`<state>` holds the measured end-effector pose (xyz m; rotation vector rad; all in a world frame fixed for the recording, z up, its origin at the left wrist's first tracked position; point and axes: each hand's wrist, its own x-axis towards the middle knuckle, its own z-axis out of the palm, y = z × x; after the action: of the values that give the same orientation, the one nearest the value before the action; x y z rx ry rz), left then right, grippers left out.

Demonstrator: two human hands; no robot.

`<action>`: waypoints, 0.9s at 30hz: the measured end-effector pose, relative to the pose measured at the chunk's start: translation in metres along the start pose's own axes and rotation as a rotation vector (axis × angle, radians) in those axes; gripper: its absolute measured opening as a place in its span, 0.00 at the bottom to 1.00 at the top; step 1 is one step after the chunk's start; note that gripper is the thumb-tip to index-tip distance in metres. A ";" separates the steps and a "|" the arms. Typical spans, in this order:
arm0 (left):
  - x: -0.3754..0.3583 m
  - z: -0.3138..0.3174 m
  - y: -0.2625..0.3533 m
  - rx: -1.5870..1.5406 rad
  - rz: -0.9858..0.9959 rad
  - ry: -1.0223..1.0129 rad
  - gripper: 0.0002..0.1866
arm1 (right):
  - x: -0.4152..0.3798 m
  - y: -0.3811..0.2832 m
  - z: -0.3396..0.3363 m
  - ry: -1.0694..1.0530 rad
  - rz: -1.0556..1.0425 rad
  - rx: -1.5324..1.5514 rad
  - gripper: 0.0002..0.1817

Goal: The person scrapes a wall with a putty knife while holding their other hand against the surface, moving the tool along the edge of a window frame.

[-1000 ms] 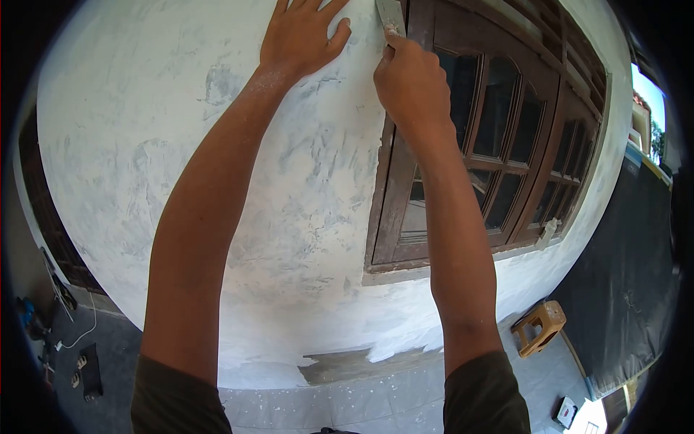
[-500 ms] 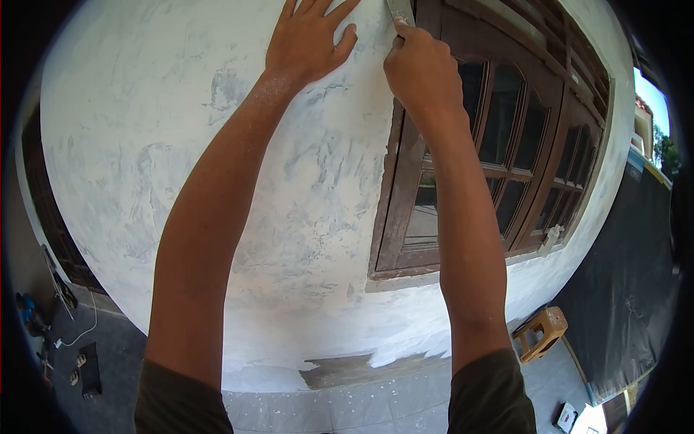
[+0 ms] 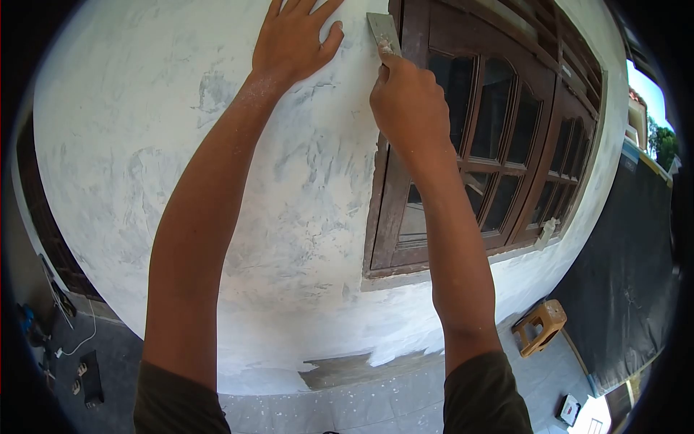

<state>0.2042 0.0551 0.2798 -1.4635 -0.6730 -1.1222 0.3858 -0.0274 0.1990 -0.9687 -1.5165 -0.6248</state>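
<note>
My right hand (image 3: 412, 101) is closed around a putty knife (image 3: 384, 32), its flat metal blade against the wall beside the upper left edge of the window frame. Whitish filler is smeared on the blade near my thumb. My left hand (image 3: 295, 40) lies with spread fingers on the white wall (image 3: 303, 188), its fingertips cut off by the top of the view. Grey patches and streaks mark the wall's surface. The brown wooden window (image 3: 499, 108) with several glass panes is just right of my right hand.
A brown plastic stool (image 3: 541, 325) stands on the tiled floor at the right, near a dark sheet (image 3: 614, 267). Sandals (image 3: 79, 376) and a white cable (image 3: 92, 325) lie at lower left. White specks dot the floor along the wall's base.
My right hand and the putty knife have come lower in the view and slightly left, showing more of the blade. My left hand stays spread on the wall. The view has shifted a little.
</note>
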 end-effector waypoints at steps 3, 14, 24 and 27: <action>-0.001 0.000 0.002 0.014 -0.009 -0.004 0.30 | -0.013 -0.002 0.002 -0.109 0.086 -0.043 0.19; -0.001 -0.002 0.003 0.014 0.009 0.005 0.30 | -0.023 0.001 0.001 -0.166 0.146 -0.048 0.19; 0.000 -0.003 0.000 0.008 0.001 -0.009 0.30 | -0.010 -0.003 0.001 -0.108 0.121 -0.020 0.19; -0.001 -0.002 0.001 0.008 0.002 -0.009 0.30 | -0.016 -0.001 0.002 -0.137 0.144 -0.020 0.19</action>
<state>0.2038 0.0534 0.2783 -1.4632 -0.6813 -1.1104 0.3833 -0.0300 0.1835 -1.1448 -1.5465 -0.4797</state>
